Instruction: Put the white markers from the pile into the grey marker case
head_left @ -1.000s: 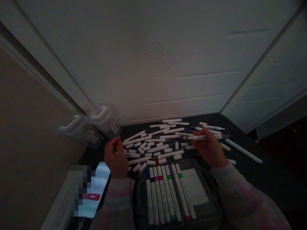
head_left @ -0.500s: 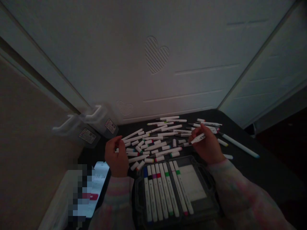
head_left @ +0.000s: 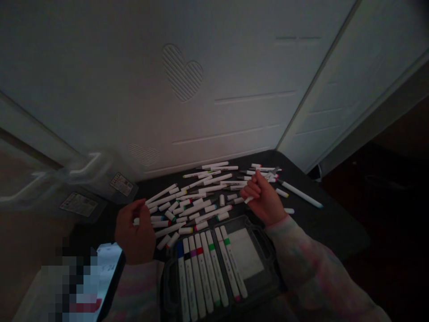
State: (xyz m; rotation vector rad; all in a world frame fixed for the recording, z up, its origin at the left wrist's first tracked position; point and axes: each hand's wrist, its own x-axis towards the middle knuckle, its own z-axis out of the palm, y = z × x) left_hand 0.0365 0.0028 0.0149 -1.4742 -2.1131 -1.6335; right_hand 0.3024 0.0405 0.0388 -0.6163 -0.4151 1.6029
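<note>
Many white markers (head_left: 197, 199) and loose caps lie scattered on a dark table (head_left: 335, 228). My right hand (head_left: 265, 201) is closed round a white marker (head_left: 248, 200), held above the right side of the pile. At the pile's left edge my left hand (head_left: 136, 230) hovers with curled fingers pinched on a small white piece, perhaps a cap (head_left: 136, 221). In front of me sits an open dark marker case (head_left: 264, 273) with several markers (head_left: 204, 273) laid side by side in its left half.
A lit phone (head_left: 103, 273) lies at the lower left beside my left wrist. Two clear plastic boxes (head_left: 100, 179) with labels stand at the left. White cabinet doors (head_left: 208, 98) with heart patterns rise behind the table. One long marker (head_left: 300, 194) lies apart at the right.
My right hand picked a marker out of the pile and drew it back toward me. The view has swung to the right. The left hand stayed near the pile's left edge.
</note>
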